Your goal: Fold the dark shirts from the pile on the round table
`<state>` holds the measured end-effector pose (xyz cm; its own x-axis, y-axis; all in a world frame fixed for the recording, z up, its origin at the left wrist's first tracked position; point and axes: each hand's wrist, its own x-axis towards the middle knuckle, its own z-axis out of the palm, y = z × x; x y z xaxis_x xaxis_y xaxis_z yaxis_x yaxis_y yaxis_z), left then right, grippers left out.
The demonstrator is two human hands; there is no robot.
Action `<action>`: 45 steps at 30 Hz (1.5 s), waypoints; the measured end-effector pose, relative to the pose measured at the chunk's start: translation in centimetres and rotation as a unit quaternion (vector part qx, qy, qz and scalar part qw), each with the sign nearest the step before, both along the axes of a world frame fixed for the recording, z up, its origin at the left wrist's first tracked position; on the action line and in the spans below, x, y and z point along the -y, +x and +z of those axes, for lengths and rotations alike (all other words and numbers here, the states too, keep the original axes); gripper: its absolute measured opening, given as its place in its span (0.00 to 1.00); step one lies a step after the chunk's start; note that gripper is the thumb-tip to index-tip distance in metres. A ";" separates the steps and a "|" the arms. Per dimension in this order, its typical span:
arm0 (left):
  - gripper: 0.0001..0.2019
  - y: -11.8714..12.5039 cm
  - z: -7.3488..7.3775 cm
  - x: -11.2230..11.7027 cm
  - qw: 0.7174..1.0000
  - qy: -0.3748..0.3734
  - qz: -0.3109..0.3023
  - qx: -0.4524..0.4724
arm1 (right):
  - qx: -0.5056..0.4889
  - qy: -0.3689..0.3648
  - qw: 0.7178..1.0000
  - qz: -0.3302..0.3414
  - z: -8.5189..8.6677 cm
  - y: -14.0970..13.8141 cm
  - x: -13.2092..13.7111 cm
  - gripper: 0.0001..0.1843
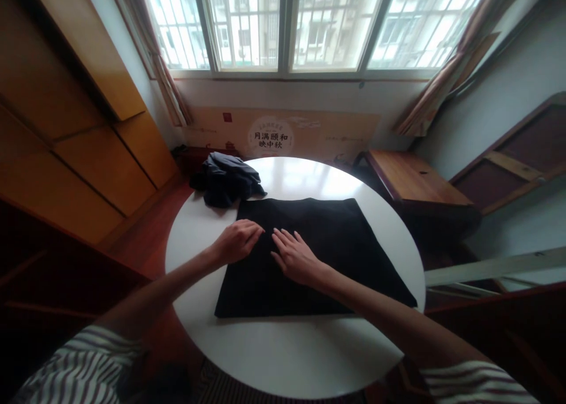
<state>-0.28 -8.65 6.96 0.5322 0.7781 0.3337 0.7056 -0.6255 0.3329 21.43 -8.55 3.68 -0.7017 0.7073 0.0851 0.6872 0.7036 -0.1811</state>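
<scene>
A black cloth [336, 256], squared off like a folded garment, lies flat on the round white table [283, 357]. Over its left part is my left hand [240, 240], closed, with thumb and fingertips pinched together. What the pinch holds, if anything, is too small to make out. Just to the right, my right hand [294, 253] rests palm down on the cloth, fingers stretched out and slightly apart. The two hands' fingertips point toward each other with a narrow gap of black cloth between them.
A crumpled pile of dark clothes [230, 180] sits at the table's far left edge. Behind the table stand a printed board [309, 130] and, to the right, a wooden desk [411, 174]. Wooden cabinets [84, 174] line the left side, below barred windows.
</scene>
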 end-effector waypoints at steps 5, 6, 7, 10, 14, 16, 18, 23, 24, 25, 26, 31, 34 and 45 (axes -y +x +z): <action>0.22 2.4 -2.8 -6.3 0.984 -0.070 -0.129 -0.097 | -0.005 -0.045 0.997 0.060 -0.7 5.0 6.5 0.37; 0.23 2.4 -3.5 -7.1 0.983 -0.084 -0.112 -0.120 | -0.008 -0.052 0.996 0.073 -0.5 5.9 7.7 0.37; 0.24 2.3 -4.0 -7.8 0.982 -0.093 -0.089 -0.136 | -0.012 -0.056 0.995 0.080 -0.3 6.8 9.0 0.37; 0.25 2.0 -4.7 -9.4 0.985 -0.080 -0.037 -0.148 | -0.026 -0.058 0.993 0.096 0.3 9.1 12.0 0.40; 0.23 3.5 -3.4 -12.2 0.994 -0.050 0.005 -0.100 | -0.054 0.003 0.992 0.112 0.4 11.4 12.7 0.29; 0.26 5.1 -2.5 -14.4 0.994 -0.091 0.018 -0.060 | -0.067 0.070 0.989 0.108 0.2 12.1 11.8 0.23; 0.34 6.7 -1.6 -16.7 0.984 -0.170 0.028 -0.041 | -0.055 0.126 0.984 0.117 0.1 12.4 10.7 0.23; 0.30 9.3 -0.3 -20.7 0.949 -0.303 0.048 -0.067 | 0.003 0.171 0.981 0.094 0.0 11.1 9.8 0.26; 0.26 9.5 -0.2 -21.1 0.944 -0.320 0.045 -0.069 | 0.003 0.171 0.982 0.084 -0.1 10.7 9.9 0.25; 0.23 9.7 -0.1 -21.4 0.939 -0.336 0.042 -0.067 | 0.000 0.170 0.982 0.078 -0.2 10.2 9.9 0.25; 0.21 9.8 0.0 -21.5 0.933 -0.352 0.039 -0.062 | -0.004 0.168 0.983 0.078 -0.5 9.7 10.0 0.24; 0.18 9.8 0.1 -21.7 0.909 -0.415 0.036 -0.010 | -0.002 0.120 0.991 0.051 -1.1 8.2 9.6 0.25; 0.18 9.7 -0.2 -21.5 0.890 -0.455 0.037 0.024 | 0.021 0.077 0.997 -0.014 -1.0 8.2 9.3 0.29; 0.20 8.4 -0.9 -21.0 0.838 -0.526 0.022 0.141 | 0.044 0.227 0.972 -0.034 -2.7 8.5 8.5 0.25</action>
